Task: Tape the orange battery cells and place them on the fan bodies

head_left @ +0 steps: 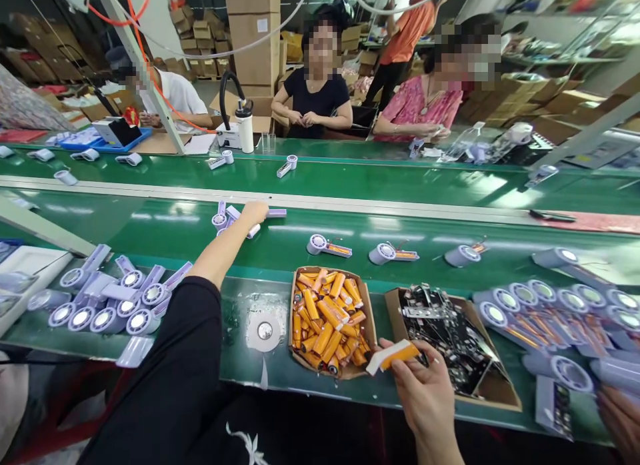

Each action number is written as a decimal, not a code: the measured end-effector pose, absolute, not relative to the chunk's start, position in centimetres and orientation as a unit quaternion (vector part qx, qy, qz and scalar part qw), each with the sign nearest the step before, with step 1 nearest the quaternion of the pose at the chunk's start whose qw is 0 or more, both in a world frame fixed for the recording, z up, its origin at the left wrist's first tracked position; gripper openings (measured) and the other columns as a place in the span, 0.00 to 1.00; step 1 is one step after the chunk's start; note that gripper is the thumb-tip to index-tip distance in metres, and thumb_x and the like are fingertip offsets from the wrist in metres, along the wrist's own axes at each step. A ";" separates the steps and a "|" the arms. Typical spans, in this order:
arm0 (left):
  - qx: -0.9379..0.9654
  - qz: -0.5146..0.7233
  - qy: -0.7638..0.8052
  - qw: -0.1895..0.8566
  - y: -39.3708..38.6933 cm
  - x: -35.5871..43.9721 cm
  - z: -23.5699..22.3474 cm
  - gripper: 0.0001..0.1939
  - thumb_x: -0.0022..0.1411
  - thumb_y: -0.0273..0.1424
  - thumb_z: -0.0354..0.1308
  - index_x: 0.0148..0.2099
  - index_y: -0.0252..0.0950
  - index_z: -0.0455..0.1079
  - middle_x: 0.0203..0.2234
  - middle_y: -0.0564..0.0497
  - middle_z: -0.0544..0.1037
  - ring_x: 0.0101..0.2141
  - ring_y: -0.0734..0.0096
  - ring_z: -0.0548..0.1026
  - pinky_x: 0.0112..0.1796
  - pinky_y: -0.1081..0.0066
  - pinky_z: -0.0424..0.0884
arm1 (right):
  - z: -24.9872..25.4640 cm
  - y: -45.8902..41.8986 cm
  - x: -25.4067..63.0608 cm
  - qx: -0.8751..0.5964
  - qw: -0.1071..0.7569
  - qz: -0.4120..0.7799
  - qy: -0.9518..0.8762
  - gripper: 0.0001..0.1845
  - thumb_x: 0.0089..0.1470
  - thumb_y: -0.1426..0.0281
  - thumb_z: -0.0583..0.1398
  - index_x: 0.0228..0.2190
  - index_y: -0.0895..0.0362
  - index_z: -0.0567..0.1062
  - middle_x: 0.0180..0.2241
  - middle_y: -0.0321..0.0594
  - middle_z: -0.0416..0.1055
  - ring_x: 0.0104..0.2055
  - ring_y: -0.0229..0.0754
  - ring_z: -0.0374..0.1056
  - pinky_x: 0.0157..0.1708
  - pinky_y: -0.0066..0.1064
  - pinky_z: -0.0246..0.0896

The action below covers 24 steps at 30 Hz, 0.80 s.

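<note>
My left hand (255,212) reaches far over the green belt and lies among several lilac handheld fan bodies (219,219). It touches them, but its fingers are hidden behind the back of the hand. A lilac handle (277,213) sticks out to its right. My right hand (425,385) is closed, pinching an orange battery (400,353) with a white strip of tape on it. That hand is just above the front edge, between a carton of orange batteries (327,315) and a carton of black circuit boards (445,328).
A roll of white tape (265,330) lies left of the batteries. Fan bodies (103,318) are piled at left, and more with wires (543,295) at right. Another person's hand (620,412) is at the right edge. Open fans (330,246) lie along the belt; co-workers (314,95) sit opposite.
</note>
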<state>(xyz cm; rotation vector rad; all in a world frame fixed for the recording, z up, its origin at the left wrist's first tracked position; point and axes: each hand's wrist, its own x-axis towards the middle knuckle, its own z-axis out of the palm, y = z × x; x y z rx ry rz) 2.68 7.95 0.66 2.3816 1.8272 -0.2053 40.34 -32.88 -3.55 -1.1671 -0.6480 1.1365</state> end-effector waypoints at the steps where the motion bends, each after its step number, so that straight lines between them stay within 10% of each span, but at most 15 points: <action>1: 0.808 -0.071 0.582 0.060 7.4 3.1 0.7 0.15 0.68 0.38 0.65 0.55 0.39 0.79 0.56 0.43 0.80 0.59 0.54 0.75 0.60 0.57 0.69 | -3.6 -32.7 40.4 -0.510 0.638 0.501 -0.286 0.31 0.48 0.62 0.78 0.46 0.48 0.67 0.36 0.46 0.86 0.40 0.62 0.84 0.42 0.54 0.82; 5: 0.874 -0.079 0.477 0.044 2.8 5.3 -0.5 0.15 0.67 0.32 0.63 0.54 0.49 0.81 0.57 0.51 0.80 0.58 0.57 0.75 0.56 0.63 0.71 | -2.4 -30.9 39.3 -0.482 0.630 0.513 -0.328 0.33 0.47 0.62 0.78 0.46 0.48 0.66 0.37 0.45 0.86 0.40 0.60 0.84 0.41 0.50 0.82; 13: 0.906 -0.094 0.412 0.022 -3.3 7.8 -2.5 0.15 0.62 0.23 0.60 0.49 0.37 0.82 0.54 0.40 0.81 0.63 0.41 0.67 0.57 0.47 0.71 | 3.2 -25.6 34.1 -0.396 0.595 0.500 -0.488 0.25 0.54 0.63 0.75 0.48 0.47 0.70 0.40 0.41 0.86 0.41 0.52 0.85 0.41 0.41 0.84; 24: 0.894 -0.098 0.433 0.056 -2.1 9.6 -2.0 0.13 0.62 0.23 0.61 0.47 0.33 0.83 0.45 0.36 0.84 0.54 0.48 0.76 0.50 0.61 0.74 | 3.4 -11.1 30.1 -0.386 0.543 0.408 -0.625 0.27 0.52 0.59 0.72 0.50 0.50 0.71 0.43 0.41 0.85 0.44 0.49 0.84 0.49 0.44 0.81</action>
